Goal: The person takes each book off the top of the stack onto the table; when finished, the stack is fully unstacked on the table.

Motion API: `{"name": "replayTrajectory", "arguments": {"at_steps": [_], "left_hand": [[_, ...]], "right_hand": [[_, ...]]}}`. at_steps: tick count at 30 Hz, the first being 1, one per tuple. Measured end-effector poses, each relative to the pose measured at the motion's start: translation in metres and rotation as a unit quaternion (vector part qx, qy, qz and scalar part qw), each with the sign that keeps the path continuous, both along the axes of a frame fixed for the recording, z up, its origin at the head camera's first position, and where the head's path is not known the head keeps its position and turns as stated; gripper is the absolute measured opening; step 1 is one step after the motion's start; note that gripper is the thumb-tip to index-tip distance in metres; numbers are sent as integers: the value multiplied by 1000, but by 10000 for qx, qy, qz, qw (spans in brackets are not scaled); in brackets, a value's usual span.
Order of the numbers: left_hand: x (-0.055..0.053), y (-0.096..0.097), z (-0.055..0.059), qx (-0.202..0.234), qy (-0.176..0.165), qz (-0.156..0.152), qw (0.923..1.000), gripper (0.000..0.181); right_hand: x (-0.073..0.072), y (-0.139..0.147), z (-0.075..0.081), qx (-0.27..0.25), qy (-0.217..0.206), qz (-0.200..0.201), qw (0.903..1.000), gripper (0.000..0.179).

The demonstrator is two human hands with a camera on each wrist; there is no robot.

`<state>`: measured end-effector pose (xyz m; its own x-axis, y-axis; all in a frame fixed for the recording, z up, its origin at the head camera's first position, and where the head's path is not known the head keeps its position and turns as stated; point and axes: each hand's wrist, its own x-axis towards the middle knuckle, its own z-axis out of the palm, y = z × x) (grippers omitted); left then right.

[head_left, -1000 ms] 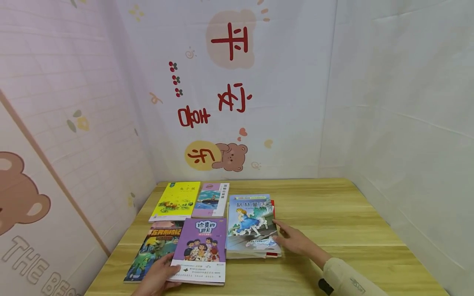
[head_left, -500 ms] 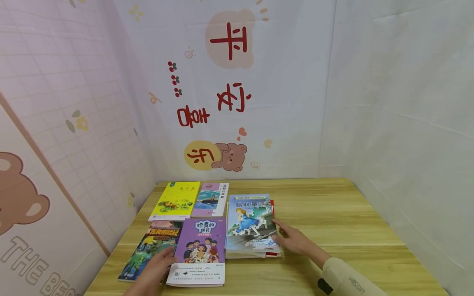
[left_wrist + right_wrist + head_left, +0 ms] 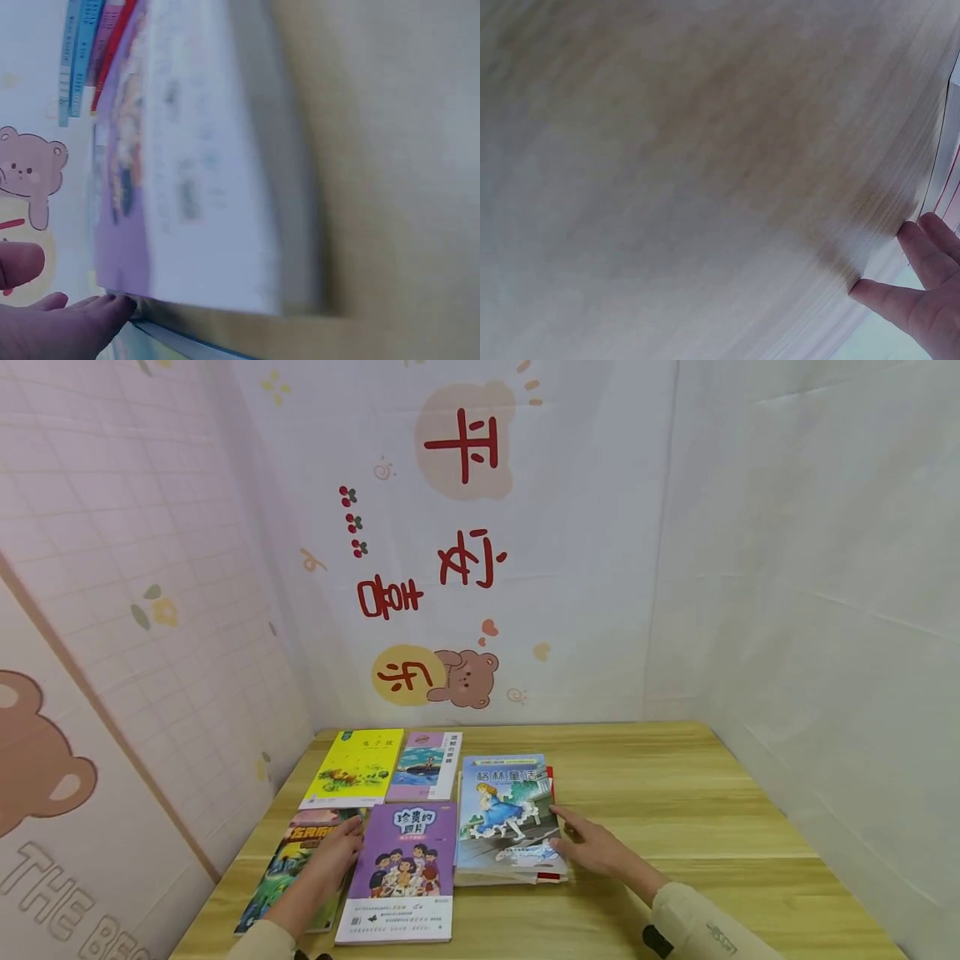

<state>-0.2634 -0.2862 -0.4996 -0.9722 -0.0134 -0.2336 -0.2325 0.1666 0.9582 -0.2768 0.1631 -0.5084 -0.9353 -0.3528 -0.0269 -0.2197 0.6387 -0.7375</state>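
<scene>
A purple children's book (image 3: pixel 405 852) lies face up at the front centre-left. To its left is a dark green illustrated book (image 3: pixel 281 877), part of which my left hand (image 3: pixel 326 864) covers. The fingers of that hand touch the purple book's left edge, with the thumb held apart in the left wrist view. My right hand (image 3: pixel 596 847) touches the right side of a book stack topped by a blue fairy-tale book (image 3: pixel 502 814). In the right wrist view its fingers (image 3: pixel 926 251) reach out fairly straight against the stack's side.
A yellow book (image 3: pixel 356 768) and a smaller pink-and-blue book (image 3: pixel 427 766) lie side by side at the back left. The wooden table (image 3: pixel 675 785) extends to the right of the stack. Printed cloth walls (image 3: pixel 585 568) enclose the back and sides.
My left hand let go of the purple book's lower left corner and slid up along its left edge. The dark green book shifted slightly left. The right hand stayed at the stack.
</scene>
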Motion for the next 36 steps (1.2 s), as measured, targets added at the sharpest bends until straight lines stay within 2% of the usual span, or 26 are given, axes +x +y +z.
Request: {"name": "replayTrajectory", "arguments": {"at_steps": [6, 11, 16, 19, 28, 36], "left_hand": [[-14, 5, 9, -5, 248, -130, 9996, 63], [-20, 10, 4, 208, 145, -115, 9996, 67], [-20, 10, -5, 134, -105, -31, 9999, 68], [-19, 10, -6, 109, -91, 6, 9999, 67], [-19, 12, 2, 360, 116, 43, 9993, 66], [-22, 28, 8, 489, 231, -8, 9985, 68]], "right_hand": [[-1, 0, -1, 39, 46, -19, 10000, 67], [-2, 0, -2, 34, 42, -57, 10000, 66], [-2, 0, -3, 28, -32, -90, 10000, 66], [0, -1, -1, 22, -18, -123, 9999, 66], [2, -1, 3, 57, -27, -160, 9999, 66], [1, -2, 1, -12, -29, -180, 9998, 67]]}}
